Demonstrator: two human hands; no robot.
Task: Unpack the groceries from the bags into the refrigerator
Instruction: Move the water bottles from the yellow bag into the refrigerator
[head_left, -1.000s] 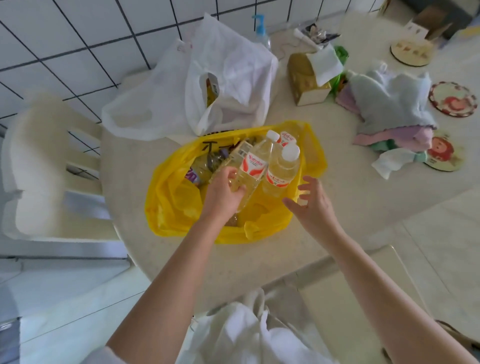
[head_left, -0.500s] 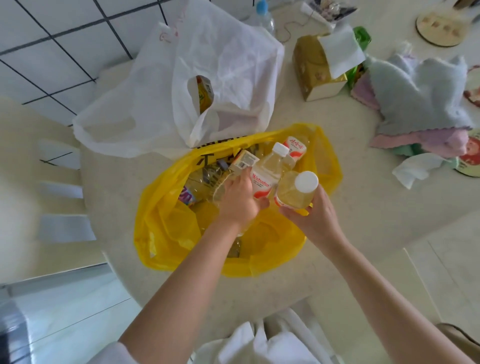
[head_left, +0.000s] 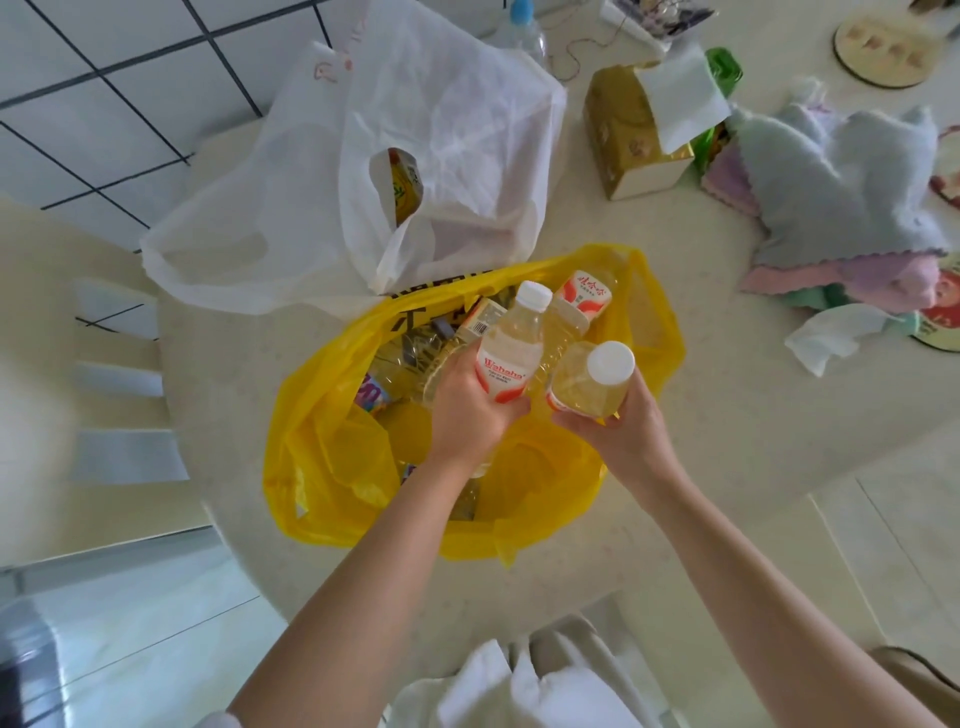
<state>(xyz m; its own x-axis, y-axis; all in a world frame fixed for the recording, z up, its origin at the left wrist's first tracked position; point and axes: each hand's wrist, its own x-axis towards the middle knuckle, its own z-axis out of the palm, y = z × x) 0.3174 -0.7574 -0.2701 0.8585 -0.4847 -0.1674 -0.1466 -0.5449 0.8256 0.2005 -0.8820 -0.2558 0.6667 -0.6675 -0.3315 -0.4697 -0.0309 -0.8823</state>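
Broadly, the pale counter carries a white plastic bag and, touching its near edge, an open yellow bag full of drinks. Over the yellow bag's mouth, the left hand has its grip wrapped around a "Wahaha" bottle, which leans away from the camera. Just beside it, the right hand grips a second bottle, white cap upward.

A yellow bag gapes open, holding clear bottles of pale yellow drink. One white-capped bottle with a red label and another beside it stand lifted above its mouth. Behind the yellow bag slumps a white bag.
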